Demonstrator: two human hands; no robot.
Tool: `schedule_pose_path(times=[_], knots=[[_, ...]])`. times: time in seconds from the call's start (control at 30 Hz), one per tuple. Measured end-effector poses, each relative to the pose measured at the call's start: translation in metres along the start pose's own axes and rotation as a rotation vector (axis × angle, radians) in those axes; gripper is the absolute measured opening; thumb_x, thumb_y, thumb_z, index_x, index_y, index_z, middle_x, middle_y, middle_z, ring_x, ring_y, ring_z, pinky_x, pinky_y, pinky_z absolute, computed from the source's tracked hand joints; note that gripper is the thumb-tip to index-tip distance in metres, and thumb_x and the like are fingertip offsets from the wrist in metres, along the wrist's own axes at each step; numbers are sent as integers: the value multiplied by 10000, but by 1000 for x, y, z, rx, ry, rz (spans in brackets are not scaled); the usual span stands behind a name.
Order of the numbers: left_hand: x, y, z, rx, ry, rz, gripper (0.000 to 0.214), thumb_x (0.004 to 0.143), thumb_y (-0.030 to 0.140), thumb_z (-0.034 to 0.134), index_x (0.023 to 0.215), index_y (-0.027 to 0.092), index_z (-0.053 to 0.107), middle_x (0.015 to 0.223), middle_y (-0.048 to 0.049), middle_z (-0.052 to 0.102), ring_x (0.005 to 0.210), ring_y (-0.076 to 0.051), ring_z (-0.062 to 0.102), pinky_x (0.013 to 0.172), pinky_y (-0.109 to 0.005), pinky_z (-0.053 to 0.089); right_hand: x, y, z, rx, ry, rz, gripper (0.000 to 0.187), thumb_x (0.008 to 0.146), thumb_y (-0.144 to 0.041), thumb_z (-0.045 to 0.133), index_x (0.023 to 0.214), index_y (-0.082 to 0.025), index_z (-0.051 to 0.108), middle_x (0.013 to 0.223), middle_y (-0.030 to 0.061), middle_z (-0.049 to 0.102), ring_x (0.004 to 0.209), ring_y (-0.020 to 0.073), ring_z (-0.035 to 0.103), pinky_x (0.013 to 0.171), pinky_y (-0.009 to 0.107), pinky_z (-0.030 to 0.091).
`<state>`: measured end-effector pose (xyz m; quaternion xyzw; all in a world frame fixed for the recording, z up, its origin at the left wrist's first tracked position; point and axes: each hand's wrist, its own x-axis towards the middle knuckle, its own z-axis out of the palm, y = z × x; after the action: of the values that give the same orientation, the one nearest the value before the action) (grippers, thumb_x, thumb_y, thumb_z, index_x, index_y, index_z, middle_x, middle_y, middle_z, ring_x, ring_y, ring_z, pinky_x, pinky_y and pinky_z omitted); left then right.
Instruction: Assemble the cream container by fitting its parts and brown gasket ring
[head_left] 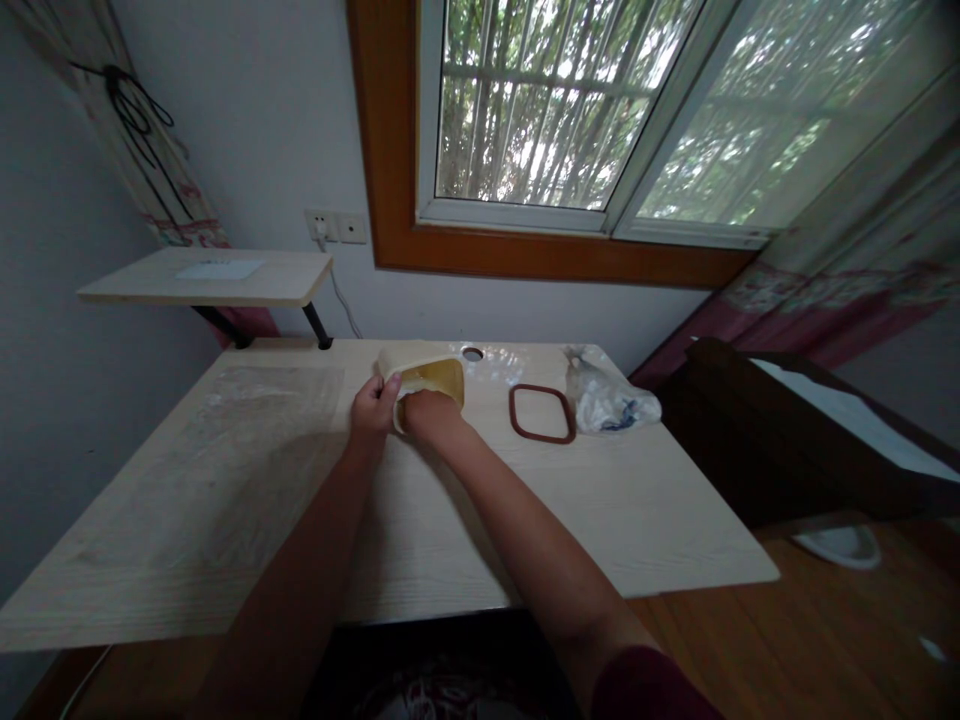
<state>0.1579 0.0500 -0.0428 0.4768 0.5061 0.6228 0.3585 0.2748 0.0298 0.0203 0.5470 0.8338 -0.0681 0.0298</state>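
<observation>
A cream and yellow plastic container (439, 376) stands tilted on the light wooden desk (247, 500), near its far edge. My left hand (373, 405) grips the container's left rim, fingers closed on it. My right hand (427, 412) is pressed against or into the container's front; its fingers are hidden behind the hand. A dark red rounded-rectangle ring (541, 412), like a seal gasket, lies flat on the desk to the right of the container. A clear plastic bag (609, 398) with white and blue contents lies beyond the ring.
A small raised shelf (210, 278) stands at the desk's back left, with a wall socket (335, 226) behind it. A cable hole (472, 353) sits behind the container. A window is above, curtains at both sides, and dark furniture (787, 440) to the right.
</observation>
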Motion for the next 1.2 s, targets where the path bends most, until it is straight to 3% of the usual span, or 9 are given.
schedule_pose_path(times=[0.3,0.6,0.9,1.03,1.2], knots=[[-5,4,2,-29,-1,-22,428,799,587,636,665,207,490,620,31,493,570,-122,464,537,-229,395,-37,2,0,66,64,-37,350,944,-362,533,1141,-156,736,1051,165,767,963,290,737,828,340,551],[-6,2,3,11,1,-40,437,791,589,629,645,212,463,598,38,480,543,-116,453,511,-224,371,-68,24,5,74,80,23,478,952,-226,446,1407,-262,588,1258,120,720,1055,277,724,865,379,557],[-7,7,5,23,13,-20,451,789,564,651,618,216,422,576,49,428,531,-107,413,489,-216,343,-72,34,12,-12,105,127,489,956,-191,411,1419,-245,558,1483,118,563,1021,280,736,839,421,583],[-8,10,5,9,8,-23,426,784,548,646,624,215,433,579,44,445,530,-108,425,487,-214,346,-72,26,16,16,122,95,455,967,-216,405,1389,-212,575,1468,140,574,1038,276,731,839,401,582],[-7,5,4,54,27,-23,450,761,555,649,603,222,391,570,51,398,525,-105,389,489,-220,334,-70,14,24,122,182,35,458,957,-250,439,1388,-244,593,1461,81,592,1060,271,723,875,381,575]])
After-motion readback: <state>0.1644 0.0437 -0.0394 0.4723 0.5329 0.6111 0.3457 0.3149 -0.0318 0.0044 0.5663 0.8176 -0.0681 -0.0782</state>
